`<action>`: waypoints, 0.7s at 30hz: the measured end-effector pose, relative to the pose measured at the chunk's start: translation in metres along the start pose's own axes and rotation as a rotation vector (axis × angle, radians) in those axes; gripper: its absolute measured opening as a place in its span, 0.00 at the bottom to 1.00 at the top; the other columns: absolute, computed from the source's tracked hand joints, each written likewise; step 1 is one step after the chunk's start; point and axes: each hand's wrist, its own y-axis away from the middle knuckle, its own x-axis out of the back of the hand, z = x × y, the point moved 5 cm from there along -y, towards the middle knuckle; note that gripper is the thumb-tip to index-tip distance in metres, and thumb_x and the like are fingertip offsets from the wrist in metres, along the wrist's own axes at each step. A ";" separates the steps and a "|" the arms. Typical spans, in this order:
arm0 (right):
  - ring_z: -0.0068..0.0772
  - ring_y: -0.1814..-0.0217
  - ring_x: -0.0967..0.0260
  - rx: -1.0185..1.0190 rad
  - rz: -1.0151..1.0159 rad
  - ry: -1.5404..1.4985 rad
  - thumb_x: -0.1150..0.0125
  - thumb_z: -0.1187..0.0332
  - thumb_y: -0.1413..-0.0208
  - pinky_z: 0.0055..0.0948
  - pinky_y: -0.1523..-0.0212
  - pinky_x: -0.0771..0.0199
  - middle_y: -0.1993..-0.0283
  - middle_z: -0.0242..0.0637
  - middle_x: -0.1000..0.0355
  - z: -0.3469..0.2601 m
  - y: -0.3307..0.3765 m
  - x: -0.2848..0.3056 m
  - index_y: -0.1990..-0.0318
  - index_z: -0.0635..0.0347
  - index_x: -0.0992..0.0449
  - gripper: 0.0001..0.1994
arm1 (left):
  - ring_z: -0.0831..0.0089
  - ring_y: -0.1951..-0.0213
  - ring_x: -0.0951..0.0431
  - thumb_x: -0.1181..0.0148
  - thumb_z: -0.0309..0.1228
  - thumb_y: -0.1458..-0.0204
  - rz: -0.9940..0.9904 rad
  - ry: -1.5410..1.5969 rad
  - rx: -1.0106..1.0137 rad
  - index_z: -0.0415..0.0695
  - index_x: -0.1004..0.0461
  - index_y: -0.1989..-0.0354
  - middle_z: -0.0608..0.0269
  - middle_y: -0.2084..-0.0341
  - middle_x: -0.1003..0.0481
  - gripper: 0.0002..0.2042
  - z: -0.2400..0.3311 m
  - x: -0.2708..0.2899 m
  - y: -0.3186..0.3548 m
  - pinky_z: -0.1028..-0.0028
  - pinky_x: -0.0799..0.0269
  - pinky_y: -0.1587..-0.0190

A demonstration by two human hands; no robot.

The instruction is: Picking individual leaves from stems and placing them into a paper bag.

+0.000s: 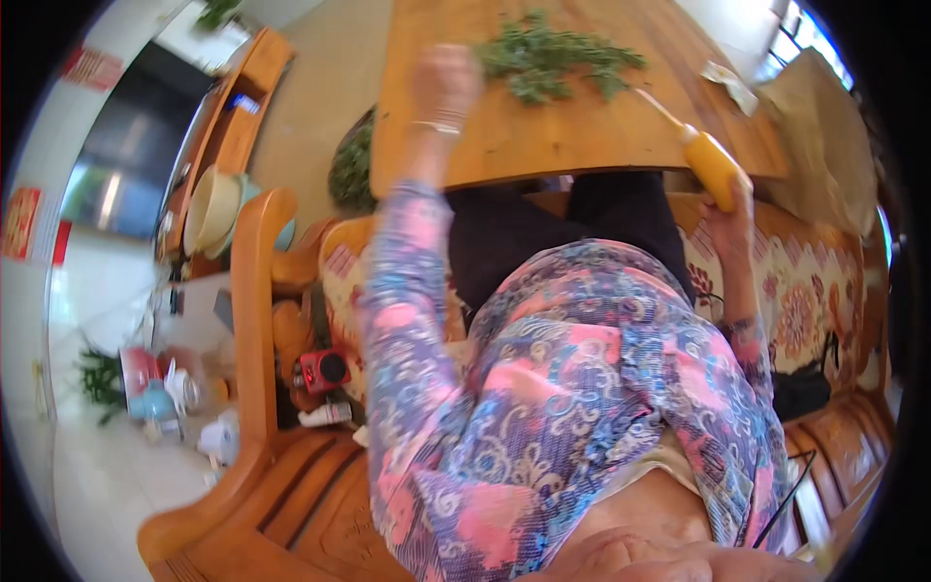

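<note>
A pile of green leafy sprigs [543, 58] lies on the wooden table [621, 136]. Just left of the leaves, above the tabletop, is my left hand [448, 80]; motion blur hides its fingers. My right hand [734, 215] grips the lower end of a yellow bottle-shaped tool [711, 165] at the table's near right edge. A white collar and a long, thin, pale tip extend from the tool, slanting up toward the leaves. I cannot make out exactly what kind of tool it is.
A crumpled white wrapper [730, 85] lies at the table's right, beside a large brown paper bag [819, 136]. More greenery [354, 170] fills a dark container left of the table. A red speaker-like box [324, 371] rests on the wooden sofa [257, 339]. Tubs [213, 209] stand further left.
</note>
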 end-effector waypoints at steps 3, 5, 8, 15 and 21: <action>0.26 0.73 0.38 -0.145 -0.119 -0.144 0.39 0.62 0.44 0.20 0.75 0.40 0.61 0.39 0.31 0.015 0.000 -0.022 0.48 0.59 0.34 0.20 | 0.59 0.79 0.26 0.46 0.33 0.56 -0.200 -0.409 0.535 0.43 0.25 0.80 0.54 0.78 0.24 0.08 -0.161 0.041 -0.011 0.62 0.32 0.77; 0.27 0.73 0.38 -0.189 -0.101 -0.214 0.40 0.61 0.44 0.20 0.76 0.40 0.61 0.41 0.31 0.017 0.010 -0.018 0.47 0.60 0.35 0.21 | 0.54 0.69 0.22 0.43 0.42 0.53 -0.265 -0.552 0.565 0.42 0.27 0.60 0.52 0.71 0.22 0.18 -0.171 0.051 -0.024 0.61 0.27 0.68; 0.28 0.73 0.38 -0.228 -0.161 -0.256 0.41 0.60 0.43 0.21 0.76 0.39 0.61 0.41 0.31 0.015 0.020 -0.044 0.48 0.60 0.36 0.21 | 0.59 0.78 0.25 0.40 0.40 0.54 -0.125 -0.207 0.301 0.42 0.27 0.61 0.56 0.76 0.23 0.17 -0.142 0.039 -0.010 0.64 0.29 0.74; 0.30 0.73 0.38 -0.371 -0.268 -0.380 0.44 0.58 0.42 0.21 0.77 0.39 0.62 0.41 0.31 0.021 0.032 -0.062 0.48 0.61 0.36 0.20 | 0.79 0.73 0.30 0.37 0.23 0.55 -0.644 1.088 0.536 0.40 0.29 0.50 0.62 0.63 0.28 0.21 0.122 -0.004 0.042 0.80 0.30 0.69; 0.28 0.73 0.38 -0.418 -0.307 -0.386 0.44 0.57 0.42 0.20 0.78 0.39 0.61 0.42 0.31 0.023 0.042 -0.073 0.47 0.61 0.37 0.21 | 0.80 0.71 0.29 0.29 0.23 0.63 -0.720 1.338 0.601 0.41 0.31 0.48 0.58 0.61 0.27 0.29 0.205 0.008 0.052 0.83 0.32 0.69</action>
